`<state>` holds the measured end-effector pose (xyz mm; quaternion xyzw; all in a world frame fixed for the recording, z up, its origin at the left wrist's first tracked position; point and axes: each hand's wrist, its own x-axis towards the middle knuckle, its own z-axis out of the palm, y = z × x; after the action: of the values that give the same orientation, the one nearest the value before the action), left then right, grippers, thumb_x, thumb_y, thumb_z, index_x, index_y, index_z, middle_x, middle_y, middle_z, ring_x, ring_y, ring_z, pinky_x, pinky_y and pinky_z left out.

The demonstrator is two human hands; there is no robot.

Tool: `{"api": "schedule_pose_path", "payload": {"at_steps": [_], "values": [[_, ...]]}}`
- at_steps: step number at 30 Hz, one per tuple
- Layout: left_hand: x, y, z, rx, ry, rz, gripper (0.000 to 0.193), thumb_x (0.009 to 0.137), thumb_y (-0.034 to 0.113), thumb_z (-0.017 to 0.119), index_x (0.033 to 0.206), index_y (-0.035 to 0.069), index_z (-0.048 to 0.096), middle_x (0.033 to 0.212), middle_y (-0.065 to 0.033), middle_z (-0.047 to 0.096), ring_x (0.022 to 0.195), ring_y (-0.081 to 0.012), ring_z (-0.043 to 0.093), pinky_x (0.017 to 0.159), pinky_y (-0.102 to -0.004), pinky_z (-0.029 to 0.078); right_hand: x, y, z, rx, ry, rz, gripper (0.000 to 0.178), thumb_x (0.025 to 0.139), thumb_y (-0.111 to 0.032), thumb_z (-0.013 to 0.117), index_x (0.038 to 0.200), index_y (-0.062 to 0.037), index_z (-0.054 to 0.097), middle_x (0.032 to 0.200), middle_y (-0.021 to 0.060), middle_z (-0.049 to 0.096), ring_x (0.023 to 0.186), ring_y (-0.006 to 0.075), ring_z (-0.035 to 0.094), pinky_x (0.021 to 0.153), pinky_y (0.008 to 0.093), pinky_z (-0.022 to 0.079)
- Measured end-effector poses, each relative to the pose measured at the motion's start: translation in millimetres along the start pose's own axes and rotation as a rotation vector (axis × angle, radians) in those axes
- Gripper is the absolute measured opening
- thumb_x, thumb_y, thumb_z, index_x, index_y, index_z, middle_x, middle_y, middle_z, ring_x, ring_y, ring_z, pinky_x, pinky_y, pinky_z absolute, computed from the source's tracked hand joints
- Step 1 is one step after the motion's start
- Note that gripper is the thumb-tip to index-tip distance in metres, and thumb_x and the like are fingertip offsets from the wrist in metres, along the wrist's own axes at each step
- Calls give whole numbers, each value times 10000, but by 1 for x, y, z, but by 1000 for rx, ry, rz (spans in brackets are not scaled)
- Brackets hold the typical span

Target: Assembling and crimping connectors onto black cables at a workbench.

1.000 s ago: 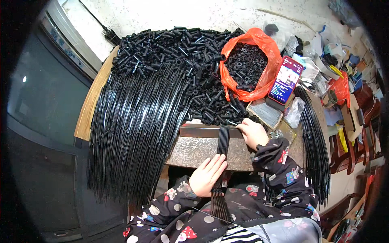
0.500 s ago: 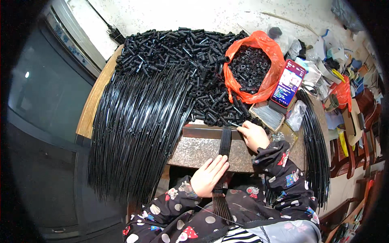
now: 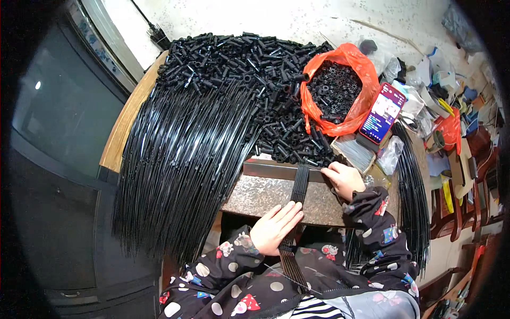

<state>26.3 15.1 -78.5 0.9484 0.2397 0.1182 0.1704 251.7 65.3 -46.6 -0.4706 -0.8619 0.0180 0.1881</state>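
A flat row of several long thin black strands [image 3: 299, 183] runs from the metal bar [image 3: 265, 168] down over the table's front edge to my lap. My left hand [image 3: 277, 228] lies across this row, its fingers stretched out and side by side. To the right of the strands' upper ends, my right hand [image 3: 346, 179] is closed with thumb and fingers together at the bar. What it pinches, if anything, is too small and dark to make out. Just beyond its fingertips begins a heap of small black tubular parts [image 3: 239, 64].
A thick spread of black strands [image 3: 180, 165] covers the table's left side. Behind my right hand stand an orange-red bag [image 3: 366, 95] of small dark parts, a phone [image 3: 382, 112] and a box of thin pale sticks [image 3: 355, 153]. More strands [image 3: 413, 212] hang at the right edge.
My right hand has shifted slightly right, away from the upper ends of the strands. My left hand stays flat on the row. The whole view has moved a little.
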Motion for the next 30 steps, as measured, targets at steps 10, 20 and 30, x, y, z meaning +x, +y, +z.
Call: {"api": "schedule_pose_path", "payload": {"at_steps": [10,20,30], "values": [[3,1,-1,26,-18,16,818,480,393,610,1108,-17,281,1173,-180,245,1085,-297,243,852,-365,232,1,-7,-1,155,17,200,164,626,-54,493,783,-81,529,694,81,474,612,252,492,535,311,401],[-2,-1,7,66,-2,11,789,516,386,588,1116,-15,269,1173,-185,244,1080,-305,252,850,-372,242,8,-7,5,184,-15,164,129,623,-63,489,741,-58,540,665,91,476,628,254,486,559,310,399],[2,-2,7,50,30,21,787,521,399,578,1113,-20,273,1177,-182,238,1087,-304,241,860,-370,229,31,-2,21,201,186,215,152,659,-149,517,770,-45,505,700,110,494,665,262,490,608,318,392]]}}
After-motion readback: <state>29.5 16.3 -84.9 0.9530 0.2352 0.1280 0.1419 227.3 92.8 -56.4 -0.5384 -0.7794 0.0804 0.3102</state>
